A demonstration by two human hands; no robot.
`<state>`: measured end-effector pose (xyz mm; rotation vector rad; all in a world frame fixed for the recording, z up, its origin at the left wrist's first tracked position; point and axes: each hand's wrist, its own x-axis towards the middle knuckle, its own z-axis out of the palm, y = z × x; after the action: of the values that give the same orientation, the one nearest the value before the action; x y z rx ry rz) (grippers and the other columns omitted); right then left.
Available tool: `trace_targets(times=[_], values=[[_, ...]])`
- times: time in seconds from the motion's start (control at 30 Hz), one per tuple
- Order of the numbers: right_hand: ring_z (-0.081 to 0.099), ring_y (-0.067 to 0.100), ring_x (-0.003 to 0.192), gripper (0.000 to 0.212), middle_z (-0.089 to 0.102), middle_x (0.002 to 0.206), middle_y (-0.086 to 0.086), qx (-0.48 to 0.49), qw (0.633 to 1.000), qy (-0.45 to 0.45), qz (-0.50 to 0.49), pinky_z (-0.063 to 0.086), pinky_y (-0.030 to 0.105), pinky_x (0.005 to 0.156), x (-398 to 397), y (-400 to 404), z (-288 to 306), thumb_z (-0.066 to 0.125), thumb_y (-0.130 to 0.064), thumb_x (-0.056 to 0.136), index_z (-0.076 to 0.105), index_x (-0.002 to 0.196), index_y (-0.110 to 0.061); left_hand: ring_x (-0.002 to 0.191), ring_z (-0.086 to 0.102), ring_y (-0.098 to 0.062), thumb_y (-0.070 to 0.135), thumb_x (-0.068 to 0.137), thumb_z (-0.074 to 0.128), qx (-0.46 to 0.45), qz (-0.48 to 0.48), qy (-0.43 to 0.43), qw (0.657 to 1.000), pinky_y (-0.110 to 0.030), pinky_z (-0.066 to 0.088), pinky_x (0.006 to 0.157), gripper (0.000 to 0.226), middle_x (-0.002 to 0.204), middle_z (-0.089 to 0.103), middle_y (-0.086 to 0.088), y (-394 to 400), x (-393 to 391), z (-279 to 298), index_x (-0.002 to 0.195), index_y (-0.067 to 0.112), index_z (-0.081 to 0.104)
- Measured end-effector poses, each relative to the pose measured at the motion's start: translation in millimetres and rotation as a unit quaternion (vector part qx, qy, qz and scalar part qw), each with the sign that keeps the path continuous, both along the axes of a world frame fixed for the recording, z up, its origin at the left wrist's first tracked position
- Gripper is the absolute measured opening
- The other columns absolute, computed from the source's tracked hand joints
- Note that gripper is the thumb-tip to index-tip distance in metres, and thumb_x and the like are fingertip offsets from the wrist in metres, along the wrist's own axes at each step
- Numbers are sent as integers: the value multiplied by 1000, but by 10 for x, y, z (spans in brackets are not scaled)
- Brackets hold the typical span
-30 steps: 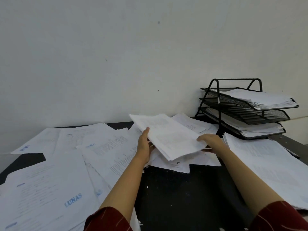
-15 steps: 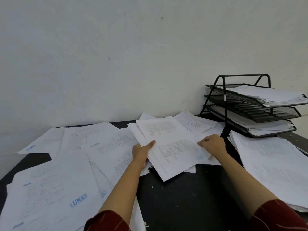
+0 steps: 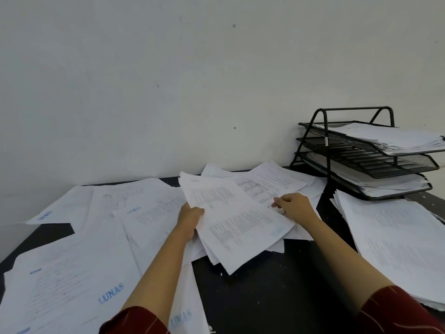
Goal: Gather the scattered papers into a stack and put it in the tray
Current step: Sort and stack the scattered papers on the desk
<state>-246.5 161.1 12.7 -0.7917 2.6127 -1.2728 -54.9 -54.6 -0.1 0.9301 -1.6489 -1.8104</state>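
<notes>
desk (image 3: 272,297): dark, strewn with loose sheets (image 3: 72,273) | tray rack (image 3: 361,153) at back right corner: top and bottom tiers hold paper | stack (image 3: 236,222) mid-desk, left hand (image 3: 190,216) grasping its left edge, right hand (image 3: 295,206) pinching its right side

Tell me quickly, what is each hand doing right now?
Left hand: closed on the left edge of the paper bundle.
Right hand: fingers curled, pinching a sheet at the bundle's right side.
</notes>
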Motion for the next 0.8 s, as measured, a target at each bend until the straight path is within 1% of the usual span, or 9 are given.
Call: trace_targets(times=[0.07, 0.17, 0.3, 0.4, 0.47, 0.53, 0.63, 0.7, 0.8], values=[[61, 11, 80, 12, 70, 94, -1, -11, 998, 63, -8, 45, 17, 69, 13, -94, -37, 61, -18, 91, 72, 88, -18, 93, 55, -25, -7, 90, 49, -40, 32, -30, 998, -29, 46, 71, 32, 116, 62, -16, -144, 71, 87, 120, 0, 58], [58, 13, 97, 10, 66, 105, -3, 5, 993, 119, -3, 42, 22, 78, 69, -241, -54, 64, -21, 87, 72, 94, -20, 90, 53, -26, -4, 87, 46, -105, 110, -95, 984, -27, 38, 67, 31, 114, 61, -19, -390, 237, 128, 116, -3, 57], [51, 14, 117, 49, 57, 127, -6, 66, 991, 87, 83, 38, 25, 94, 178, -441, -24, 74, -51, 75, 62, 117, -28, 82, 51, -26, 7, 83, 46, -142, 89, -144, 975, -29, 37, 66, 16, 95, 57, -8, -501, 473, 61, 93, 7, 58], [43, 16, 129, 75, 47, 139, -5, 148, 977, 66, 141, 33, 32, 106, 321, -582, -65, 70, -64, 70, 50, 133, -28, 89, 50, -25, 5, 85, 45, -154, 75, -121, 978, -31, 40, 73, 17, 98, 56, -5, -485, 543, -17, 98, 7, 55], [47, 18, 125, 63, 52, 132, -2, 156, 977, 87, 117, 36, 33, 104, 364, -643, -92, 68, -59, 76, 57, 127, -23, 93, 52, -24, 4, 87, 44, -171, 76, -118, 975, -33, 42, 78, 26, 104, 57, -4, -493, 539, -53, 110, 7, 57], [60, 20, 98, 32, 65, 100, 2, 123, 980, 121, 96, 47, 29, 80, 375, -668, -69, 63, -41, 86, 68, 99, -12, 95, 52, -23, 6, 88, 44, -178, 77, -122, 973, -33, 41, 78, 32, 110, 58, -4, -506, 528, -77, 118, 7, 56], [40, 15, 53, 38, 41, 55, -1, 49, 989, 126, 53, 27, 25, 49, 346, -652, 39, 54, -22, 91, 41, 57, -11, 94, 50, -20, 6, 90, 44, -179, 71, -125, 973, -31, 39, 77, 35, 113, 57, -3, -502, 519, -83, 124, 6, 54], [28, 14, 48, 46, 31, 50, -1, -33, 996, 77, 10, 24, 25, 49, 302, -607, 111, 59, -21, 90, 33, 53, -14, 95, 50, -19, 6, 91, 44, -176, 62, -124, 974, -28, 39, 75, 36, 121, 58, -7, -513, 528, -82, 126, 7, 54], [60, 31, 68, 28, 64, 71, 18, -90, 992, 51, -76, 48, 40, 66, 273, -517, 260, 71, -23, 84, 66, 73, 3, 96, 49, -19, 3, 90, 44, -162, 32, -115, 980, -24, 39, 66, 38, 125, 57, -10, -502, 537, -71, 127, 8, 51]])
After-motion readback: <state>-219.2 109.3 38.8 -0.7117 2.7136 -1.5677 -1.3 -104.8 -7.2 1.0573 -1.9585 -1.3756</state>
